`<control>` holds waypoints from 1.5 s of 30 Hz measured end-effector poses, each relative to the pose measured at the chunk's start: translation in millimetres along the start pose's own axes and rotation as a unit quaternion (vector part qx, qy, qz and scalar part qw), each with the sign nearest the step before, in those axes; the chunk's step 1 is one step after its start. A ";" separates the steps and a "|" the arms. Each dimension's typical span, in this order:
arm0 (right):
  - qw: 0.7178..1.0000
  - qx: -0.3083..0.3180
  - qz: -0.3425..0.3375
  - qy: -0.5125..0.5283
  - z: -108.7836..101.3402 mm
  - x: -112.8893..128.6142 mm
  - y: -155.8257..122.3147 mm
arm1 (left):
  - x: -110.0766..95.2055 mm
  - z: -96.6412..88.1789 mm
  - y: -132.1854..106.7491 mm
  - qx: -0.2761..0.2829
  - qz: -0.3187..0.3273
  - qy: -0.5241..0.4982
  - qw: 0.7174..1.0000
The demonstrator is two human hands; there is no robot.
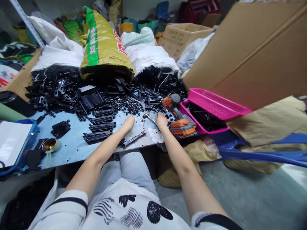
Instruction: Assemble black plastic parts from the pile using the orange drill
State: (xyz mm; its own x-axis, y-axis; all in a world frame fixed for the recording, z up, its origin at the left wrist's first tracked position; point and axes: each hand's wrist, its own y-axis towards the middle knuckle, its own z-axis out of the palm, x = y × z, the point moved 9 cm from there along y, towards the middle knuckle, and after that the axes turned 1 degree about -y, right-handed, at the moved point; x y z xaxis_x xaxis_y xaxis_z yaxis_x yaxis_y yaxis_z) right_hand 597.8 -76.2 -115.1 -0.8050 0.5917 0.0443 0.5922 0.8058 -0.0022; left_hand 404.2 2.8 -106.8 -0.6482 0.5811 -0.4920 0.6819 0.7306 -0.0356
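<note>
My right hand point(161, 121) is closed around the handle end of a small metal hammer point(150, 118), whose head points left. My left hand point(129, 122) has its fingers curled at the edge of a heap of small black parts point(129, 106); whatever it may hold is hidden. Between my forearms a long black metal piece point(134, 139) lies near the table's front edge. Several pale round discs point(155, 134) are beside it. Left of my left hand are stacked black strip-shaped pieces point(102, 127) in rows.
An orange cordless drill point(178, 118) stands right of my right hand, against a pink basket point(217, 103) of black parts. Behind are a yellow sack point(105, 41) and white sacks point(148, 54). A cup point(52, 145) stands at left; a large cardboard box point(251, 48) rises at right.
</note>
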 end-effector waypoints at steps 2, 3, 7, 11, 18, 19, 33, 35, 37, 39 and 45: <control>0.995 -0.039 -0.054 0.080 -9.7 14.5 -11.8 | 10.4 -9.4 -11.7 -0.017 -0.013 -0.017 1.000; 0.983 -0.047 -0.101 0.147 -13.8 27.2 -21.8 | 19.3 -18.1 -25.3 -0.036 -0.019 -0.041 0.998; 0.873 0.081 -0.295 0.380 -14.0 99.5 -84.0 | 82.1 -61.8 -118.4 -0.171 -0.091 -0.281 0.940; 0.821 0.198 -0.382 0.376 -15.9 159.1 -133.4 | 139.8 -58.5 -212.5 -0.222 -0.230 -0.490 0.811; 0.843 0.178 -0.502 0.071 -34.1 206.5 -161.9 | 144.0 -34.5 -255.6 -0.216 -0.283 -0.543 0.761; 0.837 0.169 -0.520 0.032 -36.7 210.2 -168.5 | 143.0 -35.3 -254.5 -0.213 -0.283 -0.529 0.771; 0.783 0.178 -0.593 -0.062 -28.9 232.2 -177.5 | 79.8 -59.9 -250.5 -0.262 -0.003 -0.027 0.965; 0.779 0.186 -0.597 -0.047 -23.2 234.8 -177.2 | 81.5 -53.8 -251.5 -0.262 0.011 -0.031 0.965; 0.781 0.197 -0.592 -0.026 -16.2 234.5 -175.5 | 87.3 -51.1 -249.1 -0.255 0.020 -0.049 0.966; 0.797 0.202 -0.569 0.018 -9.7 229.8 -170.3 | 94.9 -53.0 -244.6 -0.254 0.024 -0.069 0.964; 0.820 0.112 -0.513 0.228 -5.1 192.6 -159.9 | 103.8 -60.3 -231.4 -0.253 0.061 -0.092 0.961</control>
State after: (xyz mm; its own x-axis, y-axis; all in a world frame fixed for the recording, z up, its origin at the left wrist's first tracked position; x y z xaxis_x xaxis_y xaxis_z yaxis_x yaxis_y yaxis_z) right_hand 348.3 -91.2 -101.2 -0.7473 -0.4304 0.5063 -0.4516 0.8878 0.0882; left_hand 158.7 -84.3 -97.2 -0.4715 0.6343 -0.6127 0.4675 0.7689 0.4362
